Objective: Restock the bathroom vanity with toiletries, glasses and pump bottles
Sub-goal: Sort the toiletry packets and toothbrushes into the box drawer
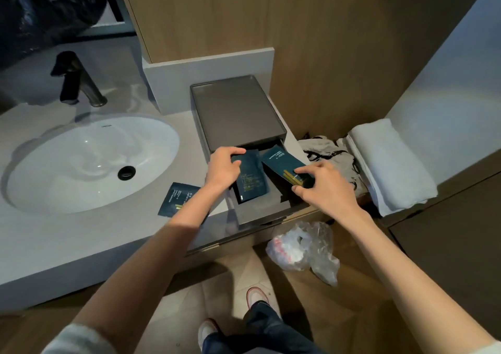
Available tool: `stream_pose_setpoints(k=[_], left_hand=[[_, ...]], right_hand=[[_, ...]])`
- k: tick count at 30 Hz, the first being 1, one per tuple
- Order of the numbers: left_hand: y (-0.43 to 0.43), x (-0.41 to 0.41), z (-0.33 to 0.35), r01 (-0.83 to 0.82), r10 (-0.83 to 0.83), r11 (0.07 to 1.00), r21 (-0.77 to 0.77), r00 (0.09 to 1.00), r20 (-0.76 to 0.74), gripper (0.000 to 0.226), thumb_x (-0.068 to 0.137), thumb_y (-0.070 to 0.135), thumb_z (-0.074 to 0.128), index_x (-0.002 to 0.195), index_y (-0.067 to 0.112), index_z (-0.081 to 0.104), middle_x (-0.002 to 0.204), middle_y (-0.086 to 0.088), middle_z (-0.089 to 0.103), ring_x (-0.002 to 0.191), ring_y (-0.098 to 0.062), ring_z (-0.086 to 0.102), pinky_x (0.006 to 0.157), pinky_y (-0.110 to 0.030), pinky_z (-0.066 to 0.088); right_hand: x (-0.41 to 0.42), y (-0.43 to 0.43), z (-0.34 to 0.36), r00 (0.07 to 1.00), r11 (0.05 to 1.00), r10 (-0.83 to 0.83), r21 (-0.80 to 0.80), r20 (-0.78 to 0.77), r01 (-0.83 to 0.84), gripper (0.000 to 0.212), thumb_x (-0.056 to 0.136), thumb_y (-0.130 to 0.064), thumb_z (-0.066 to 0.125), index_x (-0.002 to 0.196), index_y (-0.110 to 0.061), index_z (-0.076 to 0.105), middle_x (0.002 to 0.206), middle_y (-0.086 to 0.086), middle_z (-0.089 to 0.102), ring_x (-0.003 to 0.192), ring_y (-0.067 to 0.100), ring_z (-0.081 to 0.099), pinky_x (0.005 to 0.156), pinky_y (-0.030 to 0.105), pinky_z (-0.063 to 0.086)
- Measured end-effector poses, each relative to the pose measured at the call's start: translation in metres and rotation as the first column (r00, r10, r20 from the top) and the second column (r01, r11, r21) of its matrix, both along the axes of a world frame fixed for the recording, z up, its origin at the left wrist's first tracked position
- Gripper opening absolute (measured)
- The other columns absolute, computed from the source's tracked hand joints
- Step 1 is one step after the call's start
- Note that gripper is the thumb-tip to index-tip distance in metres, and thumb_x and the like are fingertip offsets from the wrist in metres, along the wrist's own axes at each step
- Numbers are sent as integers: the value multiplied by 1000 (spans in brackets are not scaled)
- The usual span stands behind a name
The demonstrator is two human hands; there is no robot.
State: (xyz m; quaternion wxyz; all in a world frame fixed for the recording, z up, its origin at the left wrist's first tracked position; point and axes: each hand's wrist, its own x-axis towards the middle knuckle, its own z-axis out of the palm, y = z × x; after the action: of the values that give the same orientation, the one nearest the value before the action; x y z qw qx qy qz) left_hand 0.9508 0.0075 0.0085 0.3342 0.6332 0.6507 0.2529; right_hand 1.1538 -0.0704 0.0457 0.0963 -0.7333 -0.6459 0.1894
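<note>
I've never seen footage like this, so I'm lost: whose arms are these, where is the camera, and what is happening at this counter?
There is no machine here. The single picture comes from a camera worn on a person's head, looking down at their own bare arms. The left hand grips the left packet and the right hand pinches the right packet. Both are dark packets, held over the open drawer of a grey box on the counter. A third packet lies on the counter beside the sink, which has a tap behind it. A folded towel lies to the right, and a plastic bag sits on the floor.
</note>
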Motion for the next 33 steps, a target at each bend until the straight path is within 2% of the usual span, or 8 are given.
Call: stream_pose_setpoints(k=[2, 4, 9, 14, 21, 24, 29, 33], left_hand=[[2, 5, 3, 35, -34, 999, 18, 996, -84, 34, 90, 1, 54, 119, 15, 63, 131, -5, 58, 121, -24, 53, 106, -30, 36], [-1, 5, 7, 27, -23, 999, 46, 995, -95, 33, 90, 1, 55, 119, 14, 64, 127, -5, 61, 118, -24, 55, 103, -29, 38], [-16, -18, 24, -80, 78, 997, 22, 992, 95, 36, 88, -3, 53, 116, 15, 65, 111, -23, 66, 67, -8, 66, 68, -17, 50], [-28, -53, 24, -209, 220, 975, -68, 946, 240, 38, 88, -8, 51, 118, 11, 63, 123, -12, 61, 113, -33, 57, 101, -43, 46], [-42, -72, 18, -280, 302, 953, -113, 902, 309, 34, 91, -5, 49, 119, 11, 62, 109, -7, 59, 81, -15, 53, 72, -21, 49], [-44, -81, 14, -295, 320, 947, -125, 889, 328, 34, 92, -4, 47, 118, 12, 63, 110, -5, 60, 85, -16, 57, 67, -17, 50], [-47, -105, 3, -327, 368, 929, -173, 868, 333, 33, 93, -3, 45, 114, 14, 64, 97, -4, 60, 67, -10, 55, 49, -18, 49], [-50, -112, -4, -332, 387, 919, -212, 860, 331, 35, 93, -5, 42, 117, 12, 62, 102, -8, 57, 67, -11, 54, 40, -13, 47]], right_hand=[[-3, 5, -2, 1000, 1000, 24, 8, 9, -24, 49, 83, -41, 65, 129, -30, 55, 127, 2, 46, 117, 21, 50, 82, 34, 47], [-9, 9, -5, 998, 998, 49, 25, 46, -50, 51, 85, -41, 62, 132, -27, 53, 128, 3, 44, 118, 22, 48, 83, 34, 48], [-29, 20, -14, 983, 989, 135, 38, 123, -141, 51, 90, -40, 55, 134, -15, 49, 137, 7, 36, 121, 27, 42, 90, 38, 46], [-44, 37, -30, 973, 986, 162, 8, 163, -166, 54, 95, -38, 48, 139, -8, 41, 142, 13, 31, 124, 34, 37, 90, 38, 46], [-59, 47, -52, 937, 981, 186, 1, 295, -194, 47, 98, -32, 44, 139, -10, 37, 135, 15, 43, 116, 34, 49, 82, 39, 49], [-60, 46, -54, 910, 978, 198, -10, 365, -209, 52, 97, -36, 44, 142, -11, 35, 137, 13, 44, 122, 32, 46, 85, 38, 48], [-63, 45, -53, 851, 926, 375, -100, 368, -364, 56, 96, -24, 49, 148, -21, 27, 156, 7, 22, 141, 32, 23, 99, 42, 43], [-67, 48, -56, 871, 940, 336, -189, 357, -285, 62, 94, -8, 50, 149, -16, 23, 160, 3, 11, 144, 30, 19, 98, 41, 44]])
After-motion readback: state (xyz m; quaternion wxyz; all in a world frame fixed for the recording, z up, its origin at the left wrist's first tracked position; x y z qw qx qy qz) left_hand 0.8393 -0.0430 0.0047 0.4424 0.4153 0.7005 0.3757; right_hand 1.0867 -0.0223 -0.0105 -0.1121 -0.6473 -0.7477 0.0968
